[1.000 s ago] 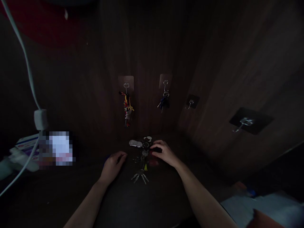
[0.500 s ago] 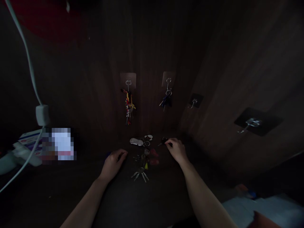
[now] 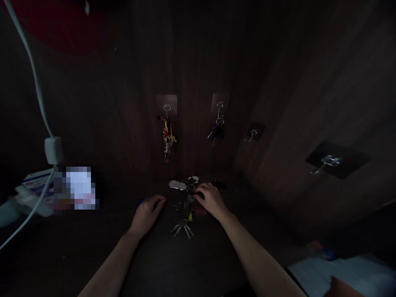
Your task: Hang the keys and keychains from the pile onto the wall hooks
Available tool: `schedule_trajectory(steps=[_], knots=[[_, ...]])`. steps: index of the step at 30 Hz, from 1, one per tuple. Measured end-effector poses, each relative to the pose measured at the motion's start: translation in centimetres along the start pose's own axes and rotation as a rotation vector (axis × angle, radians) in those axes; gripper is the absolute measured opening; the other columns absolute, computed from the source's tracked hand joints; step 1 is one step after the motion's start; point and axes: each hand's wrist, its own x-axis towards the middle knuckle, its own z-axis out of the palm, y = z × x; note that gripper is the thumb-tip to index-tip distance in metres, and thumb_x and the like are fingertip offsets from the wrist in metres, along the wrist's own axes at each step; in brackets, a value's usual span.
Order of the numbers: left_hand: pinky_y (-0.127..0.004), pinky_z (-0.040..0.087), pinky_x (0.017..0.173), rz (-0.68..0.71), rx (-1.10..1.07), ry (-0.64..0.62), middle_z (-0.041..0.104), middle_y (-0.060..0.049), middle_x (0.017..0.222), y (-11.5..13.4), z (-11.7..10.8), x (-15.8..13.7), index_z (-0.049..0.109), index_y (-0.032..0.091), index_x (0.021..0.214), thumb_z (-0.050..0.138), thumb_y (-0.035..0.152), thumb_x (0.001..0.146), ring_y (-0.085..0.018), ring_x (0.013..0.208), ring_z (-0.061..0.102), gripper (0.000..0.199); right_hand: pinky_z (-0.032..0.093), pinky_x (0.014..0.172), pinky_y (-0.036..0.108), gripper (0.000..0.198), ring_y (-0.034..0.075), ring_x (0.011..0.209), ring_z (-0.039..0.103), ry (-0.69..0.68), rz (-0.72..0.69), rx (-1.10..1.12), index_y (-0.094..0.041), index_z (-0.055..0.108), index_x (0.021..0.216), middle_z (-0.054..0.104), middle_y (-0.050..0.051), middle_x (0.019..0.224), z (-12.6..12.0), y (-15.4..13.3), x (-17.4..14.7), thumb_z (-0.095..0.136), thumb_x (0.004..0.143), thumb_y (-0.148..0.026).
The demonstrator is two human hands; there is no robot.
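My left hand [image 3: 147,210] rests on the dark wooden surface, loosely curled with a gap between thumb and fingers; I see nothing held in it. Something blue [image 3: 140,201] shows behind its knuckles, mostly hidden. My right hand [image 3: 210,200] is over the right side of the key pile, thumb and forefinger apart. Near its fingertips are a silver bottle-opener-like fob [image 3: 177,185] on a ring and a small white tag [image 3: 194,179]. Closer to me, several keys [image 3: 183,227] fan out beside a yellow-green piece [image 3: 190,216]. A reddish item [image 3: 200,209] is partly covered by my right hand.
Two wall hooks carry a colourful key bunch [image 3: 168,140] and a dark key set [image 3: 217,130]. Two bare hooks, one smaller [image 3: 253,133] and one larger [image 3: 330,160], are on the right wall. A white cable [image 3: 34,78] and boxes [image 3: 38,181] are at left, a pale sheet [image 3: 343,274] lower right.
My right hand has moved left, away from the small dark key at the back right, to the edge of the key pile, partly covering the reddish item. My left hand has stayed put.
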Motion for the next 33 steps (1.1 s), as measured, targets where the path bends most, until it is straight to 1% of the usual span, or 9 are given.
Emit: schedule_trajectory(steps=[3,10,15,19,21,24,27,30,33], knots=[[-0.026,0.046,0.075,0.0,-0.009,0.0,0.07,0.001,0.088,0.1,0.0,0.0,0.061,0.025,0.085,0.04,0.039,0.087,-0.018,0.083,0.065,0.025,0.035,0.08,0.035,0.008,0.021,0.094,0.052,-0.041,0.021,-0.028,-0.024,0.064,0.078,0.064,0.003,0.094,-0.5,0.4,0.0,0.056,0.078,-0.02],[-0.025,0.047,0.073,0.01,-0.029,0.03,0.07,0.001,0.086,0.3,0.0,0.0,0.062,0.025,0.082,0.042,0.038,0.085,-0.018,0.081,0.065,0.025,0.033,0.075,0.032,0.009,0.02,0.09,0.052,-0.053,0.156,-0.12,-0.022,0.061,0.071,0.062,0.003,0.089,-2.7,3.8,-0.9,0.056,0.07,-0.013],[-0.027,0.047,0.076,0.011,-0.04,0.008,0.069,0.0,0.087,0.4,-0.1,0.0,0.061,0.025,0.084,0.041,0.04,0.085,-0.019,0.083,0.065,0.026,0.032,0.074,0.034,0.006,0.023,0.09,0.05,0.029,0.277,-0.232,-0.021,0.058,0.066,0.06,0.004,0.087,-3.8,4.8,-1.3,0.057,0.069,-0.015],[-0.028,0.047,0.076,-0.015,-0.038,-0.004,0.07,0.0,0.088,0.5,-0.2,-0.1,0.061,0.026,0.084,0.04,0.041,0.086,-0.019,0.084,0.065,0.026,0.032,0.073,0.036,0.006,0.025,0.09,0.049,0.109,0.385,-0.276,-0.021,0.058,0.066,0.06,0.006,0.087,-4.6,5.3,-1.6,0.056,0.071,-0.018],[-0.028,0.048,0.076,-0.028,-0.031,0.0,0.07,0.0,0.087,0.5,-0.2,-0.1,0.061,0.026,0.084,0.04,0.04,0.086,-0.019,0.083,0.065,0.026,0.033,0.075,0.036,0.008,0.025,0.092,0.05,0.126,0.368,-0.225,-0.022,0.06,0.069,0.061,0.005,0.091,-4.7,5.4,-1.5,0.054,0.071,-0.016],[-0.028,0.048,0.075,-0.022,-0.026,0.011,0.07,0.001,0.087,0.5,-0.1,-0.1,0.062,0.026,0.084,0.041,0.04,0.085,-0.019,0.082,0.065,0.026,0.035,0.079,0.035,0.018,0.022,0.095,0.051,0.079,0.216,-0.075,-0.024,0.063,0.078,0.062,0.003,0.097,-4.3,5.4,-1.3,0.052,0.073,-0.012],[-0.027,0.048,0.074,0.0,-0.038,0.016,0.071,0.001,0.087,0.3,-0.1,-0.1,0.062,0.026,0.084,0.041,0.04,0.085,-0.019,0.082,0.066,0.026,0.036,0.083,0.036,0.012,0.021,0.095,0.053,-0.012,0.106,0.028,-0.026,0.066,0.082,0.063,0.001,0.098,-3.6,5.1,-1.2,0.058,0.074,-0.021],[-0.027,0.048,0.074,0.008,-0.034,0.008,0.07,0.001,0.087,0.1,0.0,0.0,0.062,0.026,0.084,0.041,0.041,0.085,-0.019,0.082,0.066,0.026,0.036,0.085,0.038,0.006,0.021,0.095,0.053,-0.013,0.104,0.065,-0.025,0.066,0.076,0.063,0.002,0.095,-3.2,4.9,-1.1,0.061,0.073,-0.026],[-0.027,0.048,0.075,0.003,-0.023,0.005,0.07,0.0,0.088,0.1,0.0,0.0,0.062,0.025,0.085,0.041,0.041,0.085,-0.019,0.083,0.065,0.026,0.038,0.084,0.037,0.011,0.021,0.091,0.054,0.072,0.117,0.211,-0.024,0.064,0.069,0.064,0.002,0.087,-3.4,4.7,-0.9,0.058,0.076,-0.028]])
